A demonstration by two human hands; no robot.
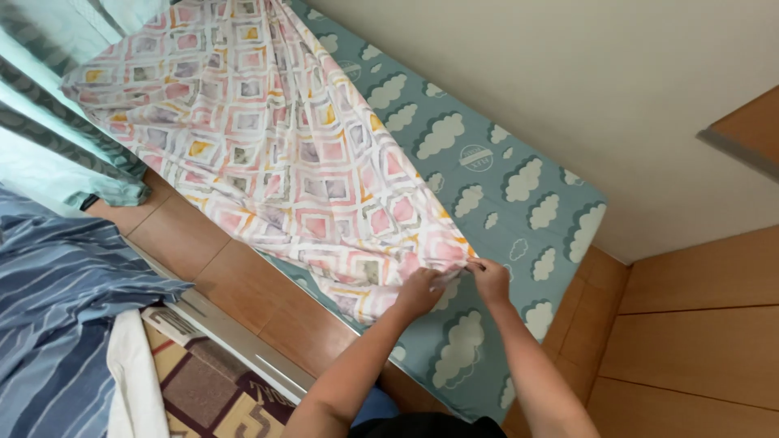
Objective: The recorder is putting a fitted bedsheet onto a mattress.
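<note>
Far left: blue striped bedding is lying bunched beside a patterned rug; teal striped fabric is hanging above. Centre: the pink diamond-print sheet is draping across the mattress in its teal cloud-print cover, spilling over the wooden bed frame on the near side. Left hand is closing on the sheet's lower corner; right hand is pinching the same corner just beside it, fingers shut on cloth. Judgement: keeping both grips near the hem and drawing evenly should be flattening the creases. Right: wooden floor, pale wall.
</note>
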